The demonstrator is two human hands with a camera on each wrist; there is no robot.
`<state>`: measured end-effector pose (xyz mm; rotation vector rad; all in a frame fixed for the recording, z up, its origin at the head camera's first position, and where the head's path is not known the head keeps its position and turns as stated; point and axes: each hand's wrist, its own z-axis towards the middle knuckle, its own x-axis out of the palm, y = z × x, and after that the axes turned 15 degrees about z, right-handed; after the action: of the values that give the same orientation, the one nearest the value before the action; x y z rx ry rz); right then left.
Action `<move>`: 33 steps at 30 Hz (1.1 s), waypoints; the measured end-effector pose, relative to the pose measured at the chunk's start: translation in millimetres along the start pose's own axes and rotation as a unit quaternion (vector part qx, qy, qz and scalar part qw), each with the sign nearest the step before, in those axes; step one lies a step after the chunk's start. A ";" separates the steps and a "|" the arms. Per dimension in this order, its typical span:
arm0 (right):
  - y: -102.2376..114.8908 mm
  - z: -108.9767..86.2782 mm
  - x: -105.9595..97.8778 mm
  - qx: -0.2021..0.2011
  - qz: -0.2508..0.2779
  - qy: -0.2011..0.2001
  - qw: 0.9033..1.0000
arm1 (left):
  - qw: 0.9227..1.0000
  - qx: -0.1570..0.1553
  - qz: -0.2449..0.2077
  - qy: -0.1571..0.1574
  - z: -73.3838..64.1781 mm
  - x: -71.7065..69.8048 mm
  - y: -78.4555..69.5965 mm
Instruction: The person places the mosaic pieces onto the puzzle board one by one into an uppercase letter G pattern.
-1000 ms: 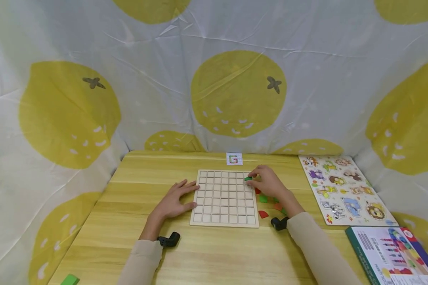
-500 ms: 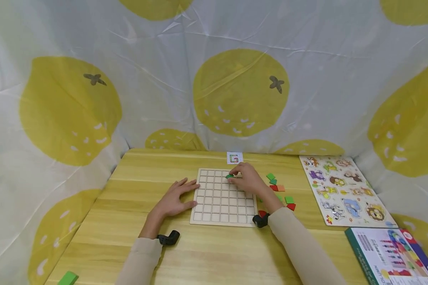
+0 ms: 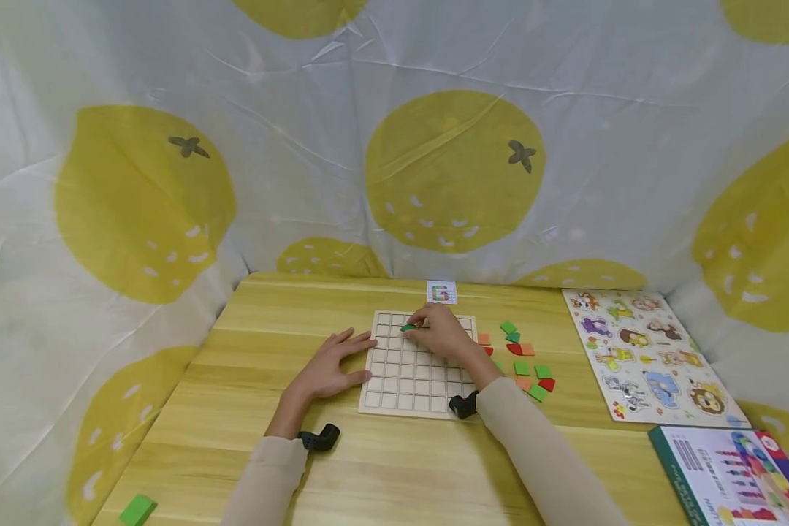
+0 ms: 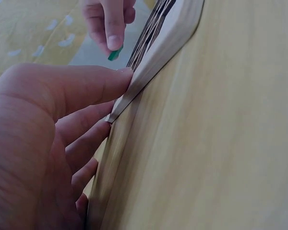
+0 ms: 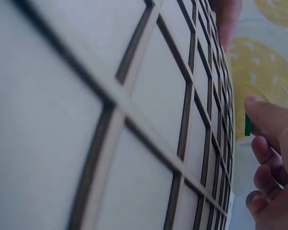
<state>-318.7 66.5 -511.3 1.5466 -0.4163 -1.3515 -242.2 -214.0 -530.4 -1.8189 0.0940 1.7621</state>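
A pale wooden grid board [image 3: 394, 402] lies on the table, its square cells bare where I can see them. My left hand [image 3: 332, 369] rests at the board's left edge, fingers spread, with thumb and fingertips touching the rim in the left wrist view. Over the upper part of the grid, my right hand [image 3: 442, 332] pinches a small green tile [image 5: 248, 125] between thumb and fingers. In the right wrist view the tile is held just above the board, seen edge-on. The right hand and forearm hide some cells on the right.
Several loose green, red and orange tiles [image 3: 522, 368] lie right of the board. Behind it is a small pattern card [image 3: 442, 293]. An animal puzzle board [image 3: 657, 354] and a box [image 3: 730, 467] stand farther right. A green block [image 3: 138, 509] sits front left.
My right hand has carried the green tile leftward across the top of the board, uncovering the loose tiles on the right. The left hand has stayed at the board's edge.
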 end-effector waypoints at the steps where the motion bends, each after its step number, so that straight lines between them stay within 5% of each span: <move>1: 0.7 1.2 1.7 -0.001 0.001 0.000 1.000 | 1.000 0.000 -0.001 0.001 0.2 -0.6 -0.7; 18: 0.2 13.5 22.9 0.017 0.039 0.016 0.999 | 1.000 -0.001 0.001 0.007 0.8 -3.2 -2.7; 33: -0.3 12.5 20.6 0.050 0.041 0.021 0.998 | 1.000 -0.003 0.005 0.001 0.5 -2.2 -1.0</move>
<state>-323.4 45.1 -521.2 1.6187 -0.5225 -1.2497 -242.5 -213.7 -527.9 -1.8280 0.0989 1.7682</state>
